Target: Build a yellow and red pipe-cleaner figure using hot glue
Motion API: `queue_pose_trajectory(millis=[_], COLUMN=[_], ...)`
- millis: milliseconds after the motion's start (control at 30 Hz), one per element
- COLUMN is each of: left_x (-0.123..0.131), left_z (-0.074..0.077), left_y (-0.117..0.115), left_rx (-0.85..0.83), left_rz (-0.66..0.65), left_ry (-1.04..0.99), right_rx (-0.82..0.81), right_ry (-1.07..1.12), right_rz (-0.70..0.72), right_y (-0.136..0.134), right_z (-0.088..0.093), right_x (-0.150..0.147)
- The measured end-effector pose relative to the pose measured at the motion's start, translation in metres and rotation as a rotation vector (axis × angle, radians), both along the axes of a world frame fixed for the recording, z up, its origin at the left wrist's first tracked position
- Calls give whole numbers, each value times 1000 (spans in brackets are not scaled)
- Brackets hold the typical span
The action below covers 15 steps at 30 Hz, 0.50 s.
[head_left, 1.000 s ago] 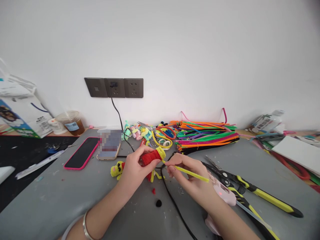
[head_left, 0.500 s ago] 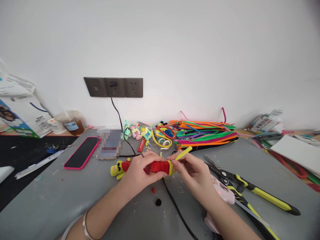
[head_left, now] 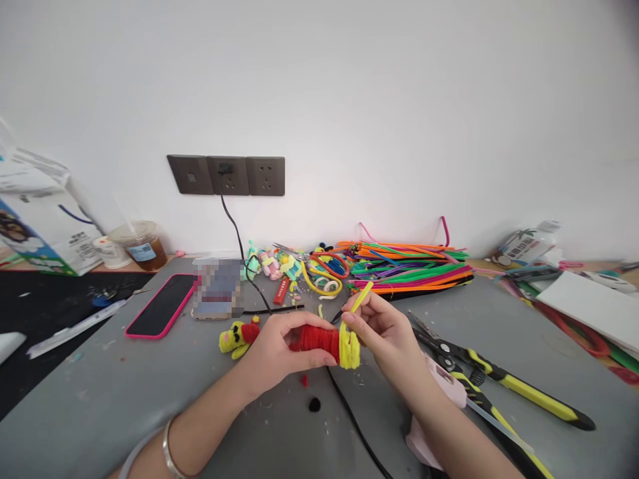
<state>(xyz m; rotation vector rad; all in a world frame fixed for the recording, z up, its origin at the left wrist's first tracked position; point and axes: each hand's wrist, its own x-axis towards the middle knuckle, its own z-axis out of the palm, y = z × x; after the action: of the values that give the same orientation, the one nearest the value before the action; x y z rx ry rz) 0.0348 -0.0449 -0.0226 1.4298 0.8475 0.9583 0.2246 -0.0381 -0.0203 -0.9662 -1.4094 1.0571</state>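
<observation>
My left hand is closed around a fuzzy red roll wound from pipe cleaner, with a yellow coiled band at its right end. A yellow pipe cleaner rises from that band, its free end pointing up and right. The thumb and fingers of my right hand pinch this strand close to the band. Left of my left hand lies a small yellow and red pipe-cleaner figure with a black-marked face, partly hidden by the hand.
Bundled pipe cleaners and red-and-yellow-handled scissors lie at the back. Black-and-yellow pliers and a pale pink glue gun are at right. A pink-cased phone lies left. A black cord crosses the front near a black pompom.
The roll's yellow end has turned toward me, showing more of the coiled band. My right hand has shifted slightly right, and the yellow strand now stands steeper.
</observation>
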Motion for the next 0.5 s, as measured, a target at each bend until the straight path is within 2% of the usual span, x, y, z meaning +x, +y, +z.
queue_pose_trajectory(millis=[100, 267, 500], left_x=[1, 2, 4], left_z=[2, 3, -4], left_y=[1, 4, 5], left_rx=[-32, -77, -281], left_rz=[9, 87, 100], left_ry=[-105, -166, -270], right_rx=[-75, -204, -240], right_ry=[19, 0, 73], right_rz=[14, 71, 110], right_y=[0, 1, 4], right_z=[-1, -5, -6], right_x=[0, 0, 2])
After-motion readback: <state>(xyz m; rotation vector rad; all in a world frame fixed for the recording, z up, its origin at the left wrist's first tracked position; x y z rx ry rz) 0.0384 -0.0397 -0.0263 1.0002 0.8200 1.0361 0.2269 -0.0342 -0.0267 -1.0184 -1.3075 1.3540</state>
